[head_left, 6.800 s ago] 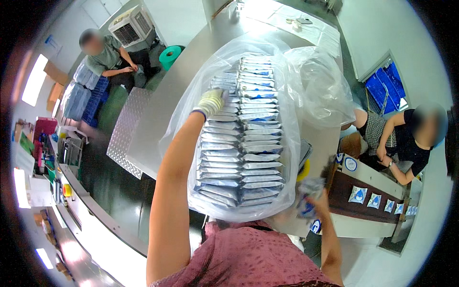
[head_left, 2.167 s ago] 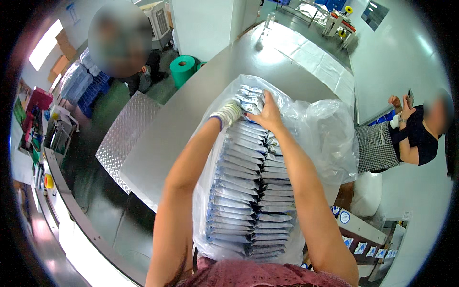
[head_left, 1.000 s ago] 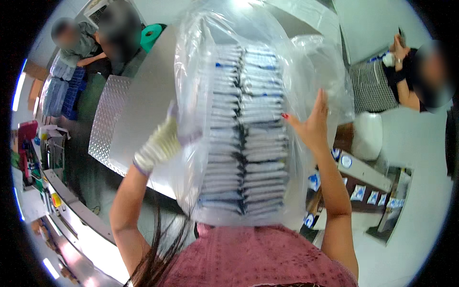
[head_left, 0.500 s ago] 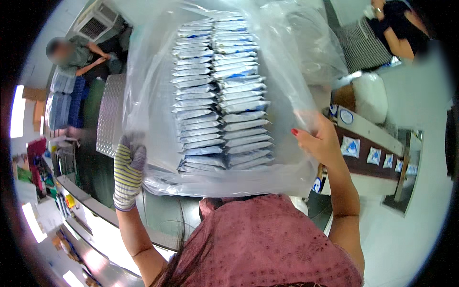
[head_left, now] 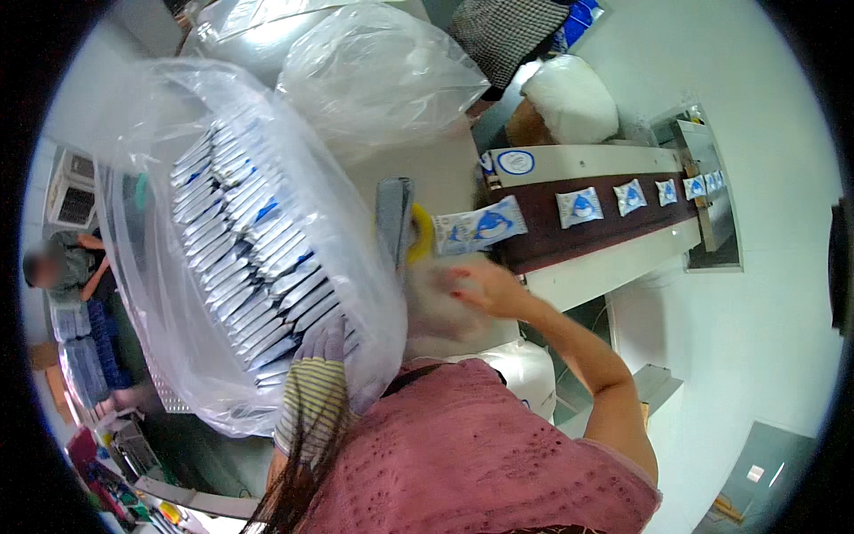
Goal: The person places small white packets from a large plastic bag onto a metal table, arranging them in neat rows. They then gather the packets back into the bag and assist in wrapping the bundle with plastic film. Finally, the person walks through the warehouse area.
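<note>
Bag (head_left: 205,258) of stacked sachets (head_left: 253,258), tilted at the person's left, rests on the gloved left hand (head_left: 322,343), fingers spread flat beneath it, while the right hand (head_left: 485,287), fingers curled on a loose fold, should probably keep the plastic taut so the stacks stay aligned.

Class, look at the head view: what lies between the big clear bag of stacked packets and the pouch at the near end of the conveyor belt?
In the head view, between the bag and pouch: an upright grey bar with a yellow part.
</note>
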